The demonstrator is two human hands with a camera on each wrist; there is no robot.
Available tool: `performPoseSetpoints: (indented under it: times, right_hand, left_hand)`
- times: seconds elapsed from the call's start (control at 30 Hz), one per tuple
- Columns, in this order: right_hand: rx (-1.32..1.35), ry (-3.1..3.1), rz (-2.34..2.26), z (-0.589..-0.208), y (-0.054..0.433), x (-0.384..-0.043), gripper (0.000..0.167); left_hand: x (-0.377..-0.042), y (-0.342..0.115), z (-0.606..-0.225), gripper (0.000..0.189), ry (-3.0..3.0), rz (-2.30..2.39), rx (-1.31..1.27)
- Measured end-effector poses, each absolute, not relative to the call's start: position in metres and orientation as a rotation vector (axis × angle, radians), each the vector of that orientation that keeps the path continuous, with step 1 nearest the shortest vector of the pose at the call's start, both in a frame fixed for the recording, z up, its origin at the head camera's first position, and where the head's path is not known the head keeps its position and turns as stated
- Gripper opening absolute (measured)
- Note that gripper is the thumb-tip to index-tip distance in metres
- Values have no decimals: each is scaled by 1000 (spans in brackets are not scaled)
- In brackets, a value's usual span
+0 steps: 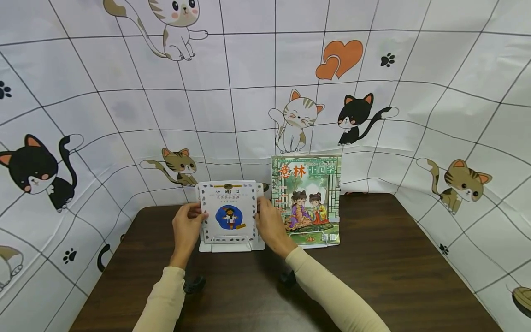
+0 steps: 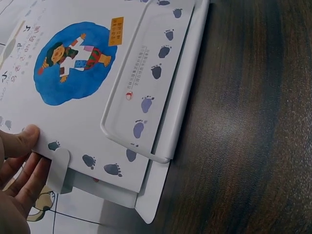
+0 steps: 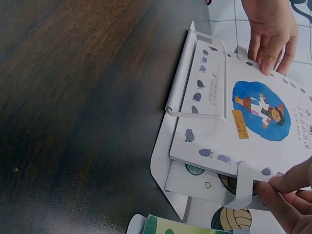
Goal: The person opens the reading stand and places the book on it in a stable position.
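A white picture book point(image 1: 230, 216), its cover showing a figure on a blue patch and a border of small footprints, leans upright on a white book stand point(image 1: 232, 247). My left hand point(image 1: 186, 228) grips the book's left edge. In the left wrist view its thumb point(image 2: 29, 138) lies on the cover, with the fingers behind. On the opposite side, my right hand point(image 1: 271, 226) pinches the right edge, close to a white side tab point(image 3: 242, 185) of the stand. The wire holder point(image 2: 111, 109) crosses the lower cover.
Right of the book, a green magazine point(image 1: 309, 184) with two drawn children stands on another stand, close by my right hand. Both stand on a dark wooden table point(image 1: 373, 258). Behind it hangs a white cloth point(image 1: 249, 60) printed with cats and grid lines.
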State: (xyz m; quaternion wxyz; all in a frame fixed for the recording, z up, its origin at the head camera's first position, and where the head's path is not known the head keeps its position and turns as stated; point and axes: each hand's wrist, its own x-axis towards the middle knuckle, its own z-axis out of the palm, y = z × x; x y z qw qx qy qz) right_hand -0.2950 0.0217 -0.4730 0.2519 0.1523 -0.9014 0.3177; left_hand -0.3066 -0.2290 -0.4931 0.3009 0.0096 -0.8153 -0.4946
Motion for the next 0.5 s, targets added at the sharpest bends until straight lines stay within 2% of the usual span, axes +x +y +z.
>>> performPoseSetpoints:
  times: [0.17, 0.3, 0.5]
  right_hand:
    - [431, -2459, 907, -473, 22, -297, 27]
    - [461, -2463, 929, -468, 26, -293, 31]
    - [559, -2447, 910, -452, 50, -277, 34]
  left_hand:
    - [-305, -229, -493, 34, -2169, -1313, 25]
    - [-303, -229, -492, 33, -2186, -1316, 27]
    - [-291, -222, -484, 22, -2201, -1194, 13]
